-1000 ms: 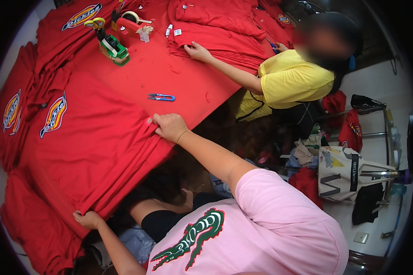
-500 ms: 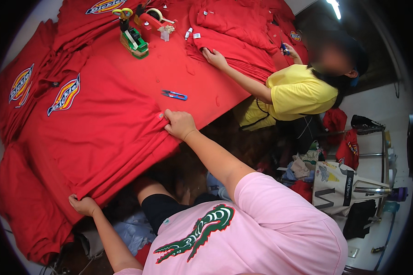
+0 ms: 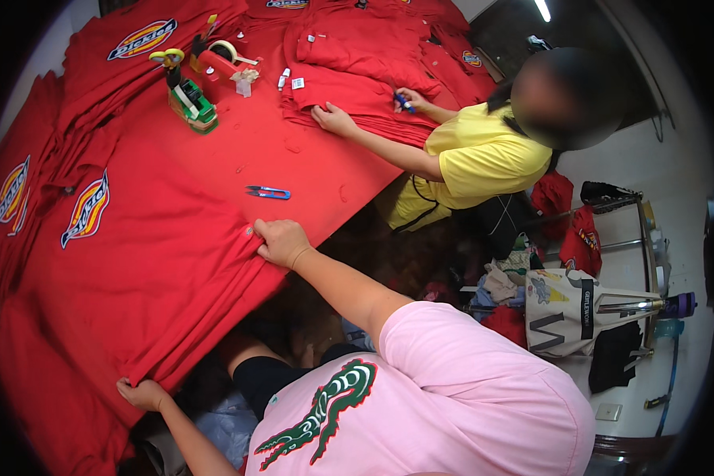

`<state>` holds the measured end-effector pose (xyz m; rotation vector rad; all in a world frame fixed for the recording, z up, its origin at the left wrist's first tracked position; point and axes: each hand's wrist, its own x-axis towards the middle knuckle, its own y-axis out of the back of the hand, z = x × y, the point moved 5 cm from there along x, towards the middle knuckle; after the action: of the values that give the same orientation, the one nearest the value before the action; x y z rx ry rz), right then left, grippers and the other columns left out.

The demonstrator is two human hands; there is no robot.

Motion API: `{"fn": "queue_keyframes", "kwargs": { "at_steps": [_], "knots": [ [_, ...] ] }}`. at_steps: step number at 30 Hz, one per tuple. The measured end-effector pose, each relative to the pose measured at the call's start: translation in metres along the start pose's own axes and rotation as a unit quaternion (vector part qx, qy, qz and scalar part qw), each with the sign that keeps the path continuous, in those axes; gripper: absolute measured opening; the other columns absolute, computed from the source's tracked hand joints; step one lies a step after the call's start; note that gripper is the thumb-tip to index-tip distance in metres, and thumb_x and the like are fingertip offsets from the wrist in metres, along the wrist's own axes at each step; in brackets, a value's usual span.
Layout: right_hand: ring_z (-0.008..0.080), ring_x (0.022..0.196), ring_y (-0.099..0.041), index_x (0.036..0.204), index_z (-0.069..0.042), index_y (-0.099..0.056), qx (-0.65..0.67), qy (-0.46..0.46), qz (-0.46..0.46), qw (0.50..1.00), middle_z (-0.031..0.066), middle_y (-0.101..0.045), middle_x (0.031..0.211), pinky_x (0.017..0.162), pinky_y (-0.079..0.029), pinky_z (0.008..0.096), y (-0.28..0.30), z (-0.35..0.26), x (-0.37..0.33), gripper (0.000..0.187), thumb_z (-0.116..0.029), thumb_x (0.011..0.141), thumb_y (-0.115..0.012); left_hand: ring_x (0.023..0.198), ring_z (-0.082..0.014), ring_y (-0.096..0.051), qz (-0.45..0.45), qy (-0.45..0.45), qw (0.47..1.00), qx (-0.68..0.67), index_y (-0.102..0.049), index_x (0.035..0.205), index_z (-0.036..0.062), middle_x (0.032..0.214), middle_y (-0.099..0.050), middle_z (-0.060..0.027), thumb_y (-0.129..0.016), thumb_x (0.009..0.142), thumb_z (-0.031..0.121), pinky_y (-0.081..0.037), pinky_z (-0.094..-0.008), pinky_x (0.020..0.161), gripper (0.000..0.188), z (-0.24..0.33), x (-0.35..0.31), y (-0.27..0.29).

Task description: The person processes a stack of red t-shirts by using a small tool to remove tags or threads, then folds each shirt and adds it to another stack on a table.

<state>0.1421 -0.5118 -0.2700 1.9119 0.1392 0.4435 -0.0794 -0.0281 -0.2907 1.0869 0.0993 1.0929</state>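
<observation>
A red T-shirt with a printed chest logo lies spread over the near left part of the table, its hem toward me. My right hand is closed on the hem's right corner, beside a small round pale sticker. At the hem's left corner my left hand pinches the cloth, its fingertips partly hidden by the fabric. Just beyond my right hand lies a pair of blue thread snips on the red tabletop.
A co-worker in yellow handles a stack of red shirts and holds a small blue tool. A green tape dispenser and a red one stand at the back. Right, a cream tote bag hangs from a rack.
The whole view has shifted, so the table appears further left. Both my hands keep their hold on the hem. The co-worker's hand with the blue tool has come closer to the shirt stack.
</observation>
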Motion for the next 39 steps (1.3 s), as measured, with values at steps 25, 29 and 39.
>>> {"fn": "queue_keyframes", "kwargs": {
  "at_steps": [25,29,39],
  "knots": [
    [0.0313,0.074,-0.068,0.093,-0.011,-0.056,0.036,0.001,0.001,0.999,0.0077,-0.066,0.076,0.068,-0.053,0.0455,0.001,0.006,-0.004,0.024,-0.023,0.076,-0.069,0.093,-0.0457,-0.060,0.001,-0.031,0.999,0.035,-0.056,0.090,-0.0043,0.096,-0.063,-0.0247,-0.059,0.091,0.009,-0.046,-0.0498,0.086,0.013,-0.003,0.001,-0.004],
    [0.0312,0.074,-0.068,0.093,-0.011,-0.056,0.048,0.006,0.010,0.999,0.0077,-0.066,0.075,0.068,-0.053,0.0452,0.004,0.002,0.001,0.025,-0.023,0.076,-0.069,0.094,-0.0455,-0.060,-0.007,-0.030,0.999,0.044,-0.056,0.090,-0.0042,0.096,-0.064,-0.0243,-0.059,0.091,0.007,-0.046,-0.0498,0.086,0.012,-0.007,0.004,-0.003],
    [0.0308,0.076,-0.070,0.097,-0.010,-0.059,0.043,-0.002,-0.015,0.999,0.0088,-0.068,0.078,0.072,-0.055,0.0451,0.002,0.004,-0.001,0.029,-0.026,0.076,-0.071,0.094,-0.0457,-0.060,-0.014,-0.029,0.999,0.034,-0.057,0.092,-0.0038,0.097,-0.063,-0.0241,-0.059,0.089,0.006,-0.045,-0.0515,0.087,0.011,0.000,0.003,-0.002]
  ]
}}
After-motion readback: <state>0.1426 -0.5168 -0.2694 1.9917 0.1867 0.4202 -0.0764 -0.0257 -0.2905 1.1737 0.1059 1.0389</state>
